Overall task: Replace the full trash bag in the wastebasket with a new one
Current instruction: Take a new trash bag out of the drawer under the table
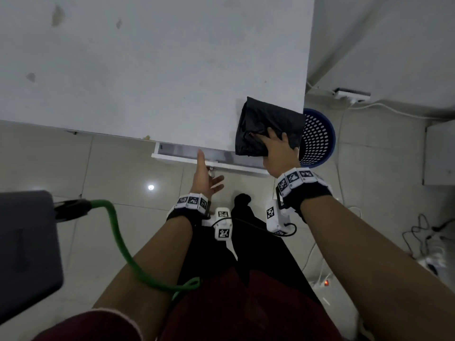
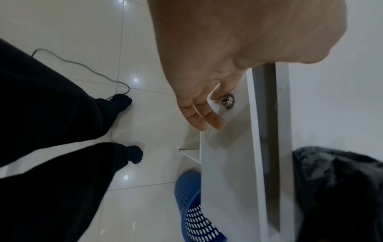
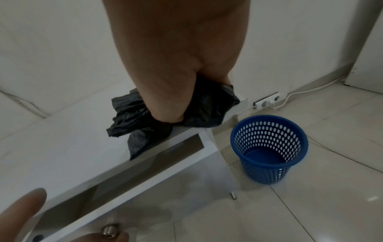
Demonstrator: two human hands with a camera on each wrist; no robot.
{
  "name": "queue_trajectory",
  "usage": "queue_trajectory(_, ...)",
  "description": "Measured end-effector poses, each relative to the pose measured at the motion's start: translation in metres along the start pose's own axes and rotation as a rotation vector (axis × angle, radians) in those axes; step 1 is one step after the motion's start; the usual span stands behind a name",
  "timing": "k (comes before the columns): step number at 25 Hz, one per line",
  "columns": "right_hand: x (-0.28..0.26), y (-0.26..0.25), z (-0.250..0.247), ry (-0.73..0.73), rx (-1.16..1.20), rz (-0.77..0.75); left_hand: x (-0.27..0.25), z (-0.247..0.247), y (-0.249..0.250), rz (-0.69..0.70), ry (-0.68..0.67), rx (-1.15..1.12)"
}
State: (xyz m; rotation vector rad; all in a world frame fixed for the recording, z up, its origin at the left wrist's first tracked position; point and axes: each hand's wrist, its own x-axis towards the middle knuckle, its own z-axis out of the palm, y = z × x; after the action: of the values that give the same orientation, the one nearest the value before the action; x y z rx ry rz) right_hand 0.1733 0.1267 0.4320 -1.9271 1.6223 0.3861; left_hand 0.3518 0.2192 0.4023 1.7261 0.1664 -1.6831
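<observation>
A folded black trash bag (image 1: 266, 116) (image 3: 128, 111) (image 2: 335, 188) lies on the front right corner of the white table (image 1: 147, 70), with one end hanging over the edge. My right hand (image 1: 273, 141) (image 3: 165, 106) lies on top of it and grips the bunched plastic. The blue perforated wastebasket (image 1: 320, 139) (image 3: 269, 147) (image 2: 192, 204) stands upright on the floor right of the table, with no bag inside. My left hand (image 1: 209, 168) (image 2: 207, 117) is open at the metal knob (image 1: 211, 172) (image 2: 228, 99) (image 3: 110, 230) of the slightly pulled-out drawer (image 1: 187, 158).
A power strip (image 1: 349, 94) (image 3: 267, 100) with white cables lies by the wall behind the wastebasket. More cables (image 1: 423, 230) lie on the tiles at the right. A grey device (image 1: 24, 242) with a green cable (image 1: 118, 237) is at my left. My legs stand before the drawer.
</observation>
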Motion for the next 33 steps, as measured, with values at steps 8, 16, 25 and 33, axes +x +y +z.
queue_trajectory(8, -0.006, 0.03, -0.006, -0.07, 0.029, 0.038, 0.024, 0.019, 0.025, 0.054, 0.001, 0.07)
queue_trajectory(16, -0.002, 0.037, 0.001, -0.067, 0.089, -0.019, 0.045, 0.023, 0.023, 0.093, -0.024, 0.076)
queue_trajectory(25, -0.037, 0.02, -0.008, 0.182, 0.649, -0.044, -0.008, 0.036, 0.013, -0.012, -0.195, 0.12)
queue_trajectory(33, -0.115, -0.025, -0.033, 0.253, 1.135, -0.041, -0.09, 0.064, 0.032, 0.421, -0.517, 0.408)
